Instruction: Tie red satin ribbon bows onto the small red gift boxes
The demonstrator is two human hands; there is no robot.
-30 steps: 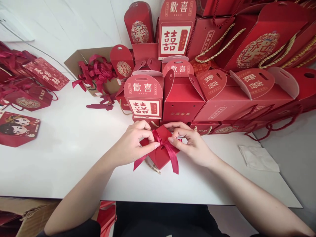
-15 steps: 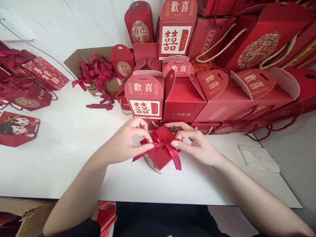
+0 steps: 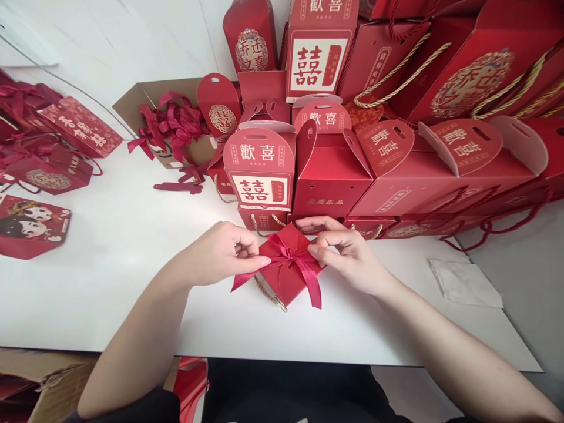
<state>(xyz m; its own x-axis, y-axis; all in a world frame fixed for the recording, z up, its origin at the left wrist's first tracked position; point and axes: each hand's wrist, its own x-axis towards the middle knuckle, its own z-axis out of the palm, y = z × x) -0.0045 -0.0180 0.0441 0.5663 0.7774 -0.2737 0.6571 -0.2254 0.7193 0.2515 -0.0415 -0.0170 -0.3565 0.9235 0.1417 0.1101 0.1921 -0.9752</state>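
Note:
A small red box (image 3: 286, 282) stands at the middle of the white table, its top folded shut, with a gold cord handle (image 3: 269, 295) hanging at its near left side. Across its top lies a crimson ribbon (image 3: 288, 257) tied in a bow, two tails hanging down. My left hand (image 3: 229, 254) pinches the ribbon left of the knot between thumb and fingers. On the other side, my right hand (image 3: 348, 252) pinches the ribbon's right part with thumb and index finger, the other fingers curled over the box's far right edge.
Stacked red gift boxes (image 3: 330, 176) line the back. A cardboard box (image 3: 145, 103) of ribbons stands back left, with loose ribbon pieces (image 3: 178, 187) before it. Finished-looking red boxes (image 3: 53, 170) sit far left. White tissue (image 3: 465, 283) lies right; an open carton (image 3: 66, 388) is below the table's edge.
My left hand has moved left and slightly down along the ribbon, away from the knot. The bow looks tighter and smaller. The view has shifted slightly.

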